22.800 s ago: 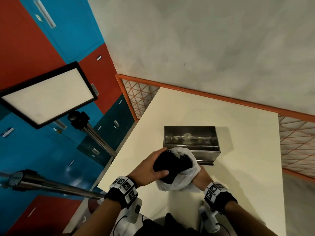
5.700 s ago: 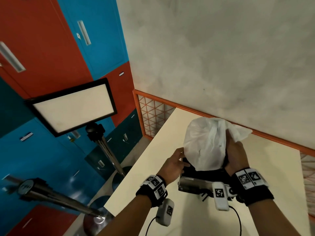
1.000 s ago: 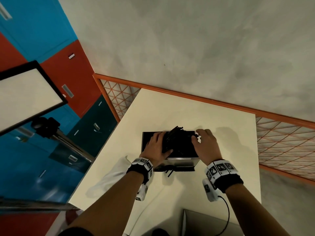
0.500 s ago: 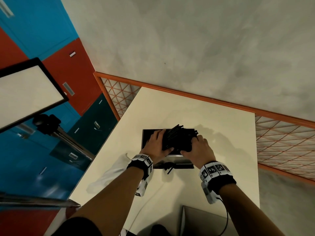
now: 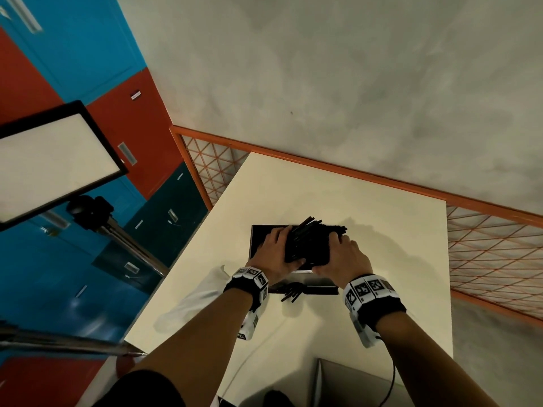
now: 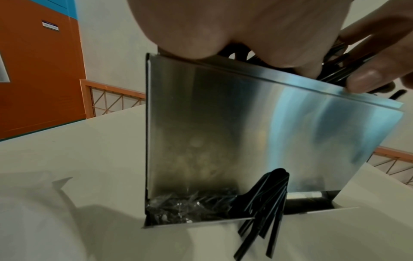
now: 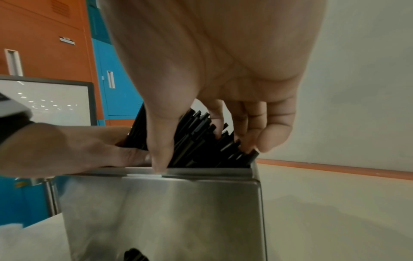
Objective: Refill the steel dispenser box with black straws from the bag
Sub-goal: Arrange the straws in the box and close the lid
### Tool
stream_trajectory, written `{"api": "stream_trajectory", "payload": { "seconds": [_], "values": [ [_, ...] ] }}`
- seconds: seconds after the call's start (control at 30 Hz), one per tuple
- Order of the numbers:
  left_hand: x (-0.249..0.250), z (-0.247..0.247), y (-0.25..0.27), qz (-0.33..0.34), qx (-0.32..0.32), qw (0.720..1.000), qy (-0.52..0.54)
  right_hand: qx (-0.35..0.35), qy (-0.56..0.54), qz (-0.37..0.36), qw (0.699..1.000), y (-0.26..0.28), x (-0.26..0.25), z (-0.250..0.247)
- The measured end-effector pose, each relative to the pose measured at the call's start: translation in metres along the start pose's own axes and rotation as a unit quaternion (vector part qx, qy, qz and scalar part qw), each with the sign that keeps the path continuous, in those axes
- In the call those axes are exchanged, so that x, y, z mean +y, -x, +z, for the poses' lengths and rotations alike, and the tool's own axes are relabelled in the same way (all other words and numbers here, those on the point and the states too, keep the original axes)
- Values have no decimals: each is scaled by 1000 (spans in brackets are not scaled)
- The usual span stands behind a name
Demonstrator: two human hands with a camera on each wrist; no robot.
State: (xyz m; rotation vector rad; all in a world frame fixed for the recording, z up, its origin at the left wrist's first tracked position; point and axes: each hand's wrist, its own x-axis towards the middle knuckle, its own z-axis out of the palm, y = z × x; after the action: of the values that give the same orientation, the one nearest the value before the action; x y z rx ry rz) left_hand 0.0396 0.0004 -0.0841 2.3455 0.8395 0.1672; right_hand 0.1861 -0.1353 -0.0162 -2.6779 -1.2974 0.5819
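Status: filling underway, not finished.

The steel dispenser box (image 5: 293, 282) stands on the cream table (image 5: 382, 230), near its middle, top open. A thick pile of black straws (image 5: 308, 245) sits in that opening, slanted, with many ends sticking above the rim rather than lying flat inside.

My left hand (image 5: 274, 254) is on the left side of the pile, fingers spread over the straws and thumb curled under their near side; I am grasping the bundle. My right hand (image 5: 343, 254) takes the right side: in the right wrist view the fingers (image 7: 257, 127) curl down onto the straw ends and the thumb tip rests on the front rim. Both hands are closed around the same pile.

A few stray straws (image 6: 266, 208) poke out of the slot at the bottom front and spill onto the table. Crumpled clear wrapping also shows in that slot.

The white bag (image 5: 199, 301) lies limp on the table to the left, apart from the box. It looks emptied, though I cannot see inside it.

Judgement: transfer from the bag is essentially done. Left: level the pile into the box and tidy the strays at the slot.
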Motion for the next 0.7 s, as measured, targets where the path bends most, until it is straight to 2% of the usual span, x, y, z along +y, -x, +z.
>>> {"api": "stream_trajectory", "payload": {
  "seconds": [0.3, 0.53, 0.7],
  "values": [
    [1, 1, 0, -9, -3, 1000, -7, -53, 5, 45, 998, -8, 4, -7],
    [4, -3, 1, -11, -15, 1000, -7, -58, 17, 3, 998, -11, 3, -2],
    [3, -3, 3, 4, -13, 1000, -4, -88, 36, 14, 995, -4, 0, -1]
  ]
}}
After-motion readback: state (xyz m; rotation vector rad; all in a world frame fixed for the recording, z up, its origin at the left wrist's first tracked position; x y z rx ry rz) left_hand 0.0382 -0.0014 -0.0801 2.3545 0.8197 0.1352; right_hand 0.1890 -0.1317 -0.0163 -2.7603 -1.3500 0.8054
